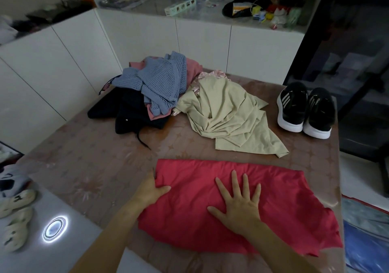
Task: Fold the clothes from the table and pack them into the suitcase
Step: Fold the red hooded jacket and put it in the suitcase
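Right hand (240, 205) lies flat, fingers spread wide, pressing the red garment (290, 213) at the near edge of the table (90, 163). Left hand (150, 190) pinches its left edge, thumb on top. There's bare tabletop to the left, and the beige shirt (231, 121) is just beyond.
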Motion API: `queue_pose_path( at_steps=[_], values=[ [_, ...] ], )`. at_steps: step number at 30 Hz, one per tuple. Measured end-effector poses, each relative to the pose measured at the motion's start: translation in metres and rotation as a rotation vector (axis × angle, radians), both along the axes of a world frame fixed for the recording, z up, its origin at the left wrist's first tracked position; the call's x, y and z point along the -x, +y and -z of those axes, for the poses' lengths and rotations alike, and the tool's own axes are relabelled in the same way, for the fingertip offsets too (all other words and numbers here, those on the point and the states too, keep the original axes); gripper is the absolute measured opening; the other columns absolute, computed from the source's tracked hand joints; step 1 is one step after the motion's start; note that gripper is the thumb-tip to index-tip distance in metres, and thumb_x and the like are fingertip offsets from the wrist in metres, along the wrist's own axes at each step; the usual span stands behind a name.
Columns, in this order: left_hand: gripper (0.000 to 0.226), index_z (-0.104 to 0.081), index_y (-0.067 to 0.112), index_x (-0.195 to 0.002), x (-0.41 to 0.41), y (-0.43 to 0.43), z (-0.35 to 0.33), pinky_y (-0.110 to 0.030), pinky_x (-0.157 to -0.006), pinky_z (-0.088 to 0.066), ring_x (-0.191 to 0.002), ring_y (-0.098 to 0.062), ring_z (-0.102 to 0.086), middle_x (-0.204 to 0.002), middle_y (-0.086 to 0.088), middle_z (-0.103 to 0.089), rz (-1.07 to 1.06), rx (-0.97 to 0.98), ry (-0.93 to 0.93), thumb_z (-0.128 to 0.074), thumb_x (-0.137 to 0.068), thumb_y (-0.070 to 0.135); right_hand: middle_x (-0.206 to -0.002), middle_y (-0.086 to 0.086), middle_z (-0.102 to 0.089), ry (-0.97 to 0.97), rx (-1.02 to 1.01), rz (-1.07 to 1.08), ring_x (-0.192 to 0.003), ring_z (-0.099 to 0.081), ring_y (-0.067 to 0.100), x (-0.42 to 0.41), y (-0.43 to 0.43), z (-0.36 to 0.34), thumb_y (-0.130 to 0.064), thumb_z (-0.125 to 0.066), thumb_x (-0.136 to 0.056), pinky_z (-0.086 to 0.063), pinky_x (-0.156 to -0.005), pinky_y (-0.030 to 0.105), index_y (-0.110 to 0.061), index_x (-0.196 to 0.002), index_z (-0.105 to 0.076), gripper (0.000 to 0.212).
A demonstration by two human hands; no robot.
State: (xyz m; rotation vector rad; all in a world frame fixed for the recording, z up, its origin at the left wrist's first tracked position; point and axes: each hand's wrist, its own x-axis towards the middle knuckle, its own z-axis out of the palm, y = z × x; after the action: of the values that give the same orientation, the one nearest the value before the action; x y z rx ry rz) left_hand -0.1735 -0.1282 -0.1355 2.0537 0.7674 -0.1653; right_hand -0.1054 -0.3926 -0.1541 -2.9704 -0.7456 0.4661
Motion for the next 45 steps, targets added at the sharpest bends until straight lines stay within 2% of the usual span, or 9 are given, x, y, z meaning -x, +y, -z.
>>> queue_pose_path(
  at_steps=[8, 13, 21, 25, 29, 34, 37, 41, 45],
  values=[
    [0.03, -0.066, 0.009, -0.105, 0.005, -0.002, -0.034, -0.025, -0.07, -0.05, -0.086, -0.019, -0.066, -0.101, -0.009, -0.071, -0.116, 0.258, 0.073, -0.077, -0.077, 0.011, -0.146, 0.013, -0.041, -0.086, -0.075, 0.002, -0.132, -0.04, 0.038, 0.017, -0.01, -0.004, -0.078, -0.037, -0.075, -0.007, -0.104, 0.065, -0.036, -0.14, -0.042, 0.077],
    [0.042, -0.058, 0.005, -0.12, -0.021, -0.007, -0.059, -0.026, -0.084, -0.042, -0.097, -0.02, -0.058, -0.114, -0.011, -0.064, -0.041, -0.04, 0.022, -0.073, -0.082, 0.012, -0.14, 0.009, -0.051, -0.037, -0.101, -0.094, -0.13, -0.044, 0.029, 0.05, -0.031, -0.003, -0.066, -0.041, -0.074, -0.006, -0.109, 0.061, -0.029, -0.134, -0.052, 0.072],
    [0.067, -0.038, 0.014, -0.136, -0.042, -0.062, -0.122, -0.038, -0.105, -0.042, -0.114, -0.017, -0.055, -0.127, -0.001, -0.056, 0.254, 0.108, -0.021, -0.074, -0.08, 0.013, -0.149, 0.005, -0.038, 0.074, -0.055, -0.139, -0.137, -0.038, 0.026, 0.029, -0.027, -0.015, -0.067, -0.031, -0.078, 0.016, -0.11, 0.053, -0.035, -0.14, -0.044, 0.071],
    [0.11, 0.006, 0.021, -0.152, -0.053, -0.102, -0.122, -0.041, -0.106, -0.041, -0.121, -0.021, -0.053, -0.139, -0.006, -0.049, 0.324, 0.028, -0.046, -0.074, -0.077, 0.022, -0.132, -0.006, -0.057, 0.175, -0.621, 0.157, -0.127, -0.048, 0.013, 0.011, -0.033, -0.051, -0.056, -0.028, -0.086, -0.009, -0.115, 0.044, -0.03, -0.127, -0.054, 0.055],
    [0.125, 0.024, 0.039, -0.143, -0.047, -0.165, -0.116, -0.026, -0.088, -0.052, -0.095, -0.01, -0.065, -0.12, -0.003, -0.062, 0.403, 0.04, -0.132, -0.075, -0.067, 0.031, -0.086, 0.001, -0.07, 0.59, -1.253, 0.561, -0.085, -0.066, 0.019, -0.004, -0.036, -0.097, -0.035, -0.06, -0.091, -0.051, -0.082, 0.036, -0.014, -0.089, -0.067, 0.022],
    [0.137, 0.038, 0.042, -0.135, -0.035, -0.207, -0.102, -0.018, -0.09, -0.05, -0.1, -0.005, -0.064, -0.126, 0.01, -0.051, 0.498, 0.205, -0.188, -0.081, -0.072, 0.014, -0.066, 0.009, -0.067, 0.624, -1.156, 0.645, -0.05, -0.06, 0.015, -0.021, -0.058, -0.104, -0.012, -0.071, -0.082, -0.049, -0.046, 0.024, 0.001, -0.089, -0.065, 0.016],
    [0.122, 0.015, 0.042, -0.146, -0.026, -0.208, -0.106, -0.021, -0.1, -0.045, -0.119, 0.0, -0.052, -0.143, 0.019, -0.025, 0.502, 0.273, -0.244, -0.081, -0.073, 0.026, -0.077, 0.016, -0.068, 0.561, -1.095, 0.707, -0.055, -0.06, 0.015, -0.031, -0.081, -0.092, -0.006, -0.073, -0.079, -0.05, -0.05, 0.024, 0.002, -0.09, -0.066, 0.015],
    [0.063, -0.03, 0.027, -0.146, -0.034, -0.206, -0.099, -0.037, -0.111, -0.035, -0.133, -0.001, -0.034, -0.147, 0.007, -0.034, 0.427, -0.201, -0.547, -0.058, -0.091, 0.04, -0.071, 0.005, -0.066, 0.373, -0.955, 0.654, -0.061, -0.058, 0.015, -0.045, -0.112, -0.085, -0.015, -0.076, -0.078, -0.048, -0.059, 0.028, -0.011, -0.074, -0.064, 0.014],
    [0.081, -0.001, 0.045, -0.148, -0.056, -0.227, -0.067, -0.066, -0.108, 0.004, -0.142, -0.029, 0.024, -0.158, 0.006, 0.018, 0.732, -0.614, -0.198, -0.034, -0.08, 0.074, -0.066, -0.005, -0.054, 0.136, -0.591, 0.548, -0.072, -0.057, 0.022, -0.06, -0.136, -0.078, -0.04, -0.071, -0.08, -0.042, -0.064, 0.03, -0.024, -0.06, -0.048, 0.035]
  ],
)
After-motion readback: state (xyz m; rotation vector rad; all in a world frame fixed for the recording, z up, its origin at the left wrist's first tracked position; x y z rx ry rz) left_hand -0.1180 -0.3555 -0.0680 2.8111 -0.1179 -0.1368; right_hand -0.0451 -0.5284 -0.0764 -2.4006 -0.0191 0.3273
